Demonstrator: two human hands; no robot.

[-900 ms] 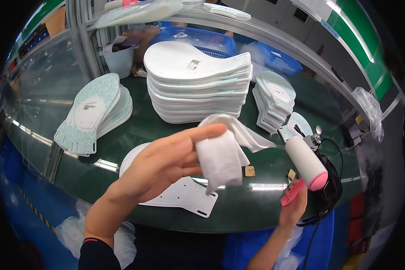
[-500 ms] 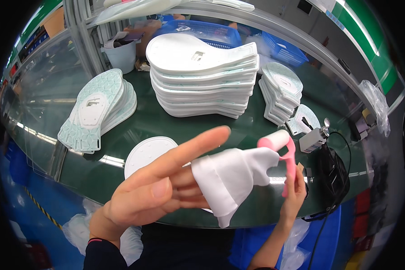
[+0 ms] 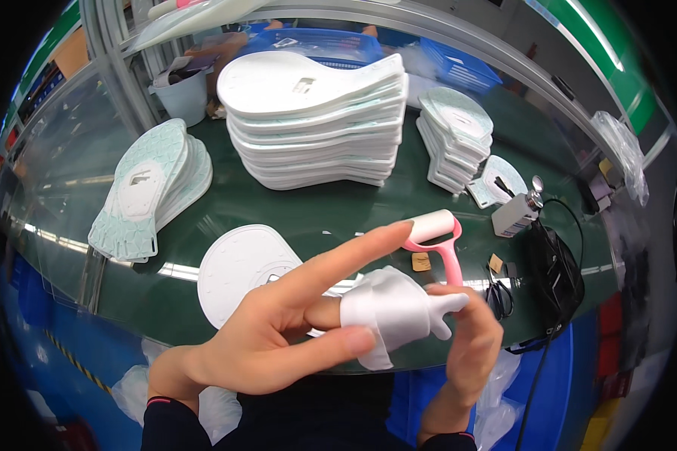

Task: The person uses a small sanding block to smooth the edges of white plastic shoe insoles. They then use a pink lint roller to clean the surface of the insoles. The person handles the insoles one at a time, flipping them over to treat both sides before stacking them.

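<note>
Here, left hand [image 3: 267,338] splays thumb from index.

Worktable [image 3: 308,218]: dark green top, glossy, edge bowed by lens
Reflections [image 3: 180,270]: pale bands of light, left and right sides of tabletop
Posts [image 3: 113,75]: grey metal, rear left of table
Rail [image 3: 421,31]: grey metal, spanning rear, curving down toward right
Panel [image 3: 60,173]: clear, left of table
Floor [image 3: 22,319]: blue, left side, crossed by black-and-yellow striped tape [image 3: 75,361]
Wall section [image 3: 632,105]: green, upper right, bright light strip [image 3: 598,34] along it
Grey surface [image 3: 466,22]: beyond rail, wall or floor unclear
</note>
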